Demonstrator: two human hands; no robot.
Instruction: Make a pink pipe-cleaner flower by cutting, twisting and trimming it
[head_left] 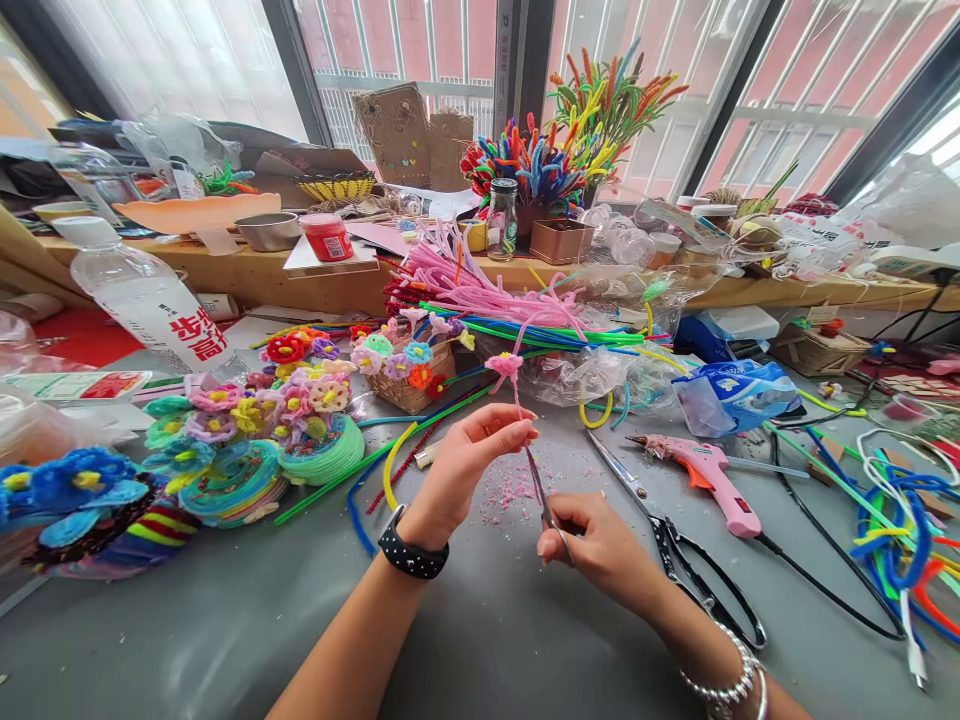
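My left hand [463,462], with a black dotted band at its wrist, pinches the stem of a pink pipe-cleaner flower [504,366]. The flower head stands above my fingertips. In my right hand [604,550] is a small pair of scissors [540,488], gripped by the handles. Its blades point up toward the stem just below my left fingers; whether they touch it I cannot tell. Pink fuzz clippings [510,492] lie on the grey table [480,640] behind the scissors.
Large black-handled scissors [660,525] and a pink glue gun [724,490] lie at right, near tangled pipe cleaners [900,540]. Flower-topped pots [322,450] and a water bottle [150,290] stand left. Pink pipe cleaners [480,285] are heaped behind my hands, before a cluttered ledge.
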